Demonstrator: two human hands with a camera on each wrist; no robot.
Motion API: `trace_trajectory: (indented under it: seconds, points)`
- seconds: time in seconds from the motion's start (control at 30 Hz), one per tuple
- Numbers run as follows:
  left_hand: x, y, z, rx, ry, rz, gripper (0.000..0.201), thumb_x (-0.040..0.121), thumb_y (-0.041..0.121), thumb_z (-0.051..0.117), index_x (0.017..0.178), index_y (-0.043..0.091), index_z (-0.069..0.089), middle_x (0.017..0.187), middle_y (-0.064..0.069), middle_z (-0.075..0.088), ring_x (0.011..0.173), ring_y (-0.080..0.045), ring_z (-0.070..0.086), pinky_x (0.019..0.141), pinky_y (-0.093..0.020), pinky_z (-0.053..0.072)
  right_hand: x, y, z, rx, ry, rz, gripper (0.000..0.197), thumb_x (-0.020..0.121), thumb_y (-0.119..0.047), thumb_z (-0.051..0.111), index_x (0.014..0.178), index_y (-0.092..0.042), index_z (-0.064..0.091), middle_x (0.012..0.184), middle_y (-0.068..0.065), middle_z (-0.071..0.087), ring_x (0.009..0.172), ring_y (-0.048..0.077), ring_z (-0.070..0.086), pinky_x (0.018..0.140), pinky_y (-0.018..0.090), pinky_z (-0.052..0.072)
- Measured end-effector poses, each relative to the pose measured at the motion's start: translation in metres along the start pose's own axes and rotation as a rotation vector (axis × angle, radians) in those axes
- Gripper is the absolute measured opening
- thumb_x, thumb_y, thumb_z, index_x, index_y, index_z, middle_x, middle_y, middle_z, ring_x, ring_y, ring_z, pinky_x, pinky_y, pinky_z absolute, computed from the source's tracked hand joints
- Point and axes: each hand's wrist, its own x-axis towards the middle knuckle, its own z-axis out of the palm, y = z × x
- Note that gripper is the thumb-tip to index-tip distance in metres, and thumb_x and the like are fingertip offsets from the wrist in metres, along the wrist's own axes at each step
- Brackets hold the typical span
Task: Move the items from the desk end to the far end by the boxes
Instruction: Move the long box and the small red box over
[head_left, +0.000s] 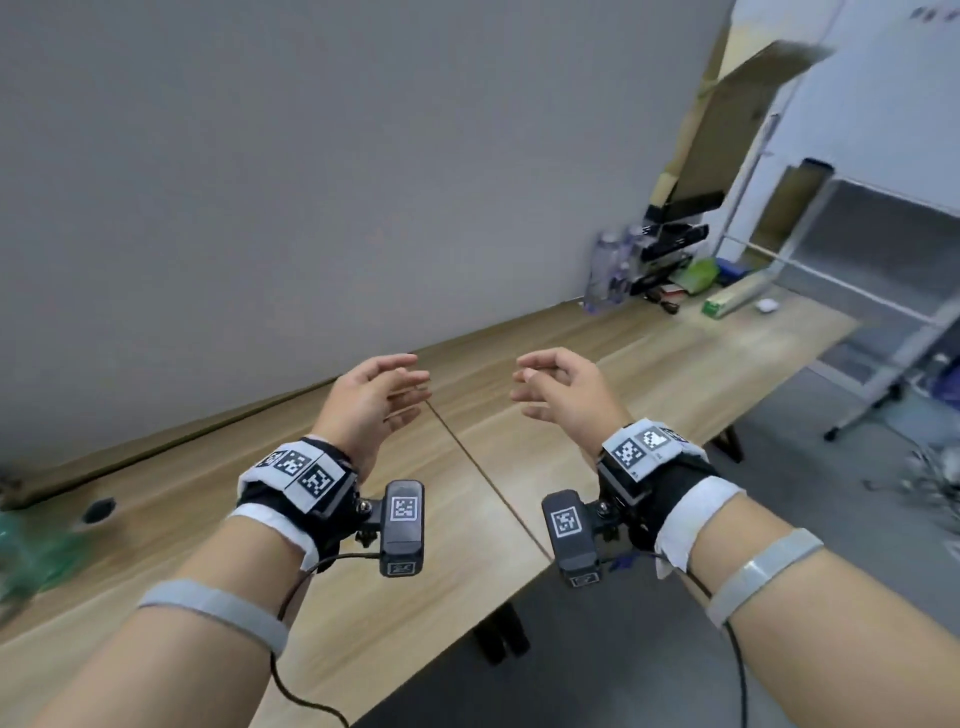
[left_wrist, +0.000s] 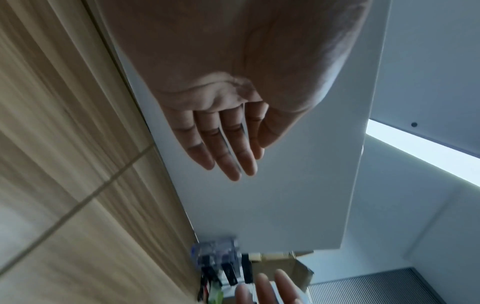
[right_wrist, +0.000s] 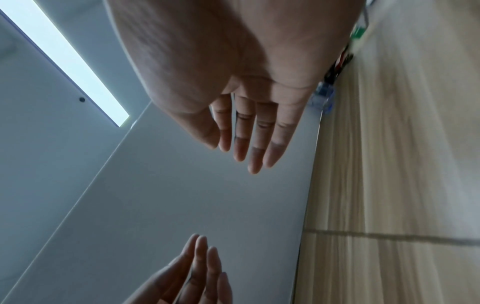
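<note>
Both hands hover empty above the long wooden desk (head_left: 649, 374), palms facing each other. My left hand (head_left: 384, 387) has relaxed, nearly straight fingers and holds nothing; the left wrist view shows those fingers (left_wrist: 226, 148) spread loosely. My right hand (head_left: 550, 384) is likewise loose, its fingers (right_wrist: 249, 139) straight in the right wrist view. At the far end stand clear plastic bottles (head_left: 610, 273), stacked black devices (head_left: 670, 254), a green packet (head_left: 698, 275), a long green box (head_left: 732, 299) and a small white item (head_left: 766, 305), beneath tall cardboard boxes (head_left: 727, 114). A blurred green object (head_left: 31, 545) lies at the near left edge.
A grey wall (head_left: 311, 182) runs along the desk's back edge. A seam (head_left: 483, 478) divides two desk sections, and a dark cable hole (head_left: 98, 510) sits at the left. A metal frame (head_left: 883, 291) and clutter on the grey floor (head_left: 924, 478) stand to the right.
</note>
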Motion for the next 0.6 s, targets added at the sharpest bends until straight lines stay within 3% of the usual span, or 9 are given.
trace_trajectory:
  seconds: [0.2, 0.33, 0.5, 0.6]
  points:
    - [0.042, -0.025, 0.189, -0.035, -0.15, -0.053, 0.018, 0.095, 0.006, 0.056, 0.107, 0.013, 0.068, 0.095, -0.006, 0.075, 0.084, -0.021, 0.072, 0.083, -0.035, 0.053, 0.023, 0.013, -0.178, -0.115, 0.088, 0.052, 0.015, 0.095, -0.008, 0.059, 0.109, -0.007, 0.064, 0.104, 0.019, 0.065, 0.082, 0.019, 0.071, 0.072, 0.031, 0.058]
    - [0.062, -0.047, 0.296, -0.042, -0.203, -0.084, 0.018, 0.093, 0.004, 0.056, 0.105, 0.012, 0.068, 0.094, -0.007, 0.074, 0.084, -0.022, 0.07, 0.081, -0.035, 0.053, 0.038, 0.024, -0.281, -0.174, 0.165, 0.103, 0.013, 0.094, -0.01, 0.059, 0.105, -0.012, 0.065, 0.108, 0.018, 0.067, 0.081, 0.016, 0.071, 0.072, 0.029, 0.059]
    - [0.086, -0.067, 0.375, -0.011, -0.224, -0.124, 0.02, 0.093, 0.002, 0.057, 0.106, 0.01, 0.069, 0.096, -0.008, 0.073, 0.085, -0.022, 0.069, 0.084, -0.036, 0.054, 0.061, 0.04, -0.36, -0.177, 0.203, 0.163, 0.013, 0.094, -0.009, 0.058, 0.1, -0.017, 0.065, 0.106, 0.017, 0.068, 0.079, 0.014, 0.071, 0.067, 0.026, 0.056]
    - [0.111, -0.075, 0.413, 0.013, -0.23, -0.139, 0.021, 0.093, 0.001, 0.055, 0.109, 0.008, 0.068, 0.095, -0.008, 0.072, 0.085, -0.022, 0.069, 0.087, -0.038, 0.054, 0.087, 0.053, -0.397, -0.171, 0.21, 0.192, 0.014, 0.093, -0.008, 0.058, 0.099, -0.018, 0.065, 0.109, 0.019, 0.068, 0.08, 0.015, 0.07, 0.072, 0.03, 0.058]
